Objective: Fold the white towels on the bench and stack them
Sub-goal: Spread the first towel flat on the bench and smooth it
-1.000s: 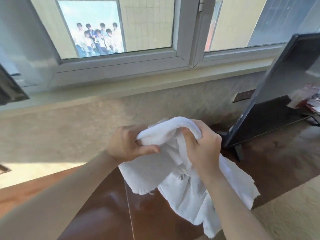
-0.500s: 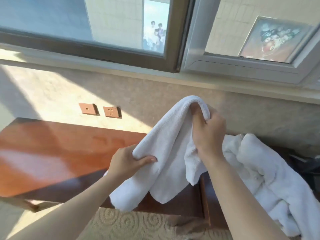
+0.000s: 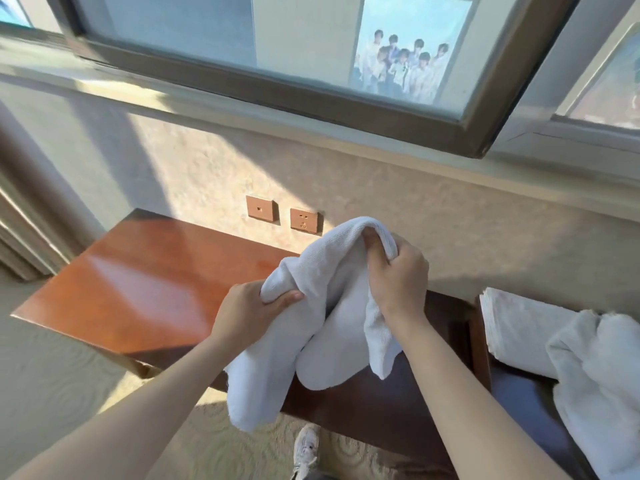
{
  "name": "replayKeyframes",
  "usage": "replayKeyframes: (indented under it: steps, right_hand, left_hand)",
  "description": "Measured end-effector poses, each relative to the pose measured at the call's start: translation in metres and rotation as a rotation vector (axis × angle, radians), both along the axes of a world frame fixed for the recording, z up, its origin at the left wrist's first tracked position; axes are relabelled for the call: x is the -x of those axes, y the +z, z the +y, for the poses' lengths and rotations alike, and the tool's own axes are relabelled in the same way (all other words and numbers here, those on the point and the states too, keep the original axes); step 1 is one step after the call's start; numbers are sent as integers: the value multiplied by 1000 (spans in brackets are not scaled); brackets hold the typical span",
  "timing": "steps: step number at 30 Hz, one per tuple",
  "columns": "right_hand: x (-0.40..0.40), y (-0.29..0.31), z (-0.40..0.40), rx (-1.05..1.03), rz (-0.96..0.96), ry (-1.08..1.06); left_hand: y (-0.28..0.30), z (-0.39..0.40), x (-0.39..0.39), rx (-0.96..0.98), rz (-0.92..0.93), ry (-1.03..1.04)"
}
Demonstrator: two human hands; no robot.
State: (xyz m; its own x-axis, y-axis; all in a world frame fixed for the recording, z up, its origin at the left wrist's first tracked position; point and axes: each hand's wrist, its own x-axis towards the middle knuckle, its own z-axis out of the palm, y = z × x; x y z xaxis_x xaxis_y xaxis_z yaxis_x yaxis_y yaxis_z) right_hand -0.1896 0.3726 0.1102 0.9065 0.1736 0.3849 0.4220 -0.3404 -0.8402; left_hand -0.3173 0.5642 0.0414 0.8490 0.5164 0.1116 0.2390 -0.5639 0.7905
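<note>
A crumpled white towel (image 3: 318, 327) hangs in the air over the front edge of the reddish wooden bench (image 3: 138, 292). My left hand (image 3: 249, 306) grips its lower left part, thumb over the cloth. My right hand (image 3: 398, 278) grips a bunched fold higher up, near the towel's top. The towel's loose ends droop below the bench edge. More white towels (image 3: 554, 351) lie in a heap on the dark bench section at the right, one of them looking loosely folded.
Two copper wall sockets (image 3: 282, 213) sit on the beige wall behind the bench. A window ledge and frame (image 3: 311, 109) run above. My shoe (image 3: 306, 448) stands on patterned carpet in front of the bench. A curtain (image 3: 20, 237) hangs at the left.
The view has swung left and down, from a dark screen to the wooden bench. Both hands kept hold of the towel; my left hand has shifted its grip along the cloth.
</note>
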Motion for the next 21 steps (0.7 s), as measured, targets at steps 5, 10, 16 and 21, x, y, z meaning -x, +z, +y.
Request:
replayKeyframes:
  steps: [5, 10, 16, 21]
  right_hand:
    - [-46, -35, 15, 64, 87, -65]
    - [-109, -72, 22, 172, 211, -119]
    - [-165, -55, 18, 350, -104, -120]
    - [-169, -35, 13, 370, -423, -111]
  left_hand:
    - [1, 55, -34, -133, 101, 4]
    - [8, 107, -86, -389, 177, -92]
    - [44, 161, -163, -783, -32, -277]
    - [68, 209, -197, -982, -309, -411]
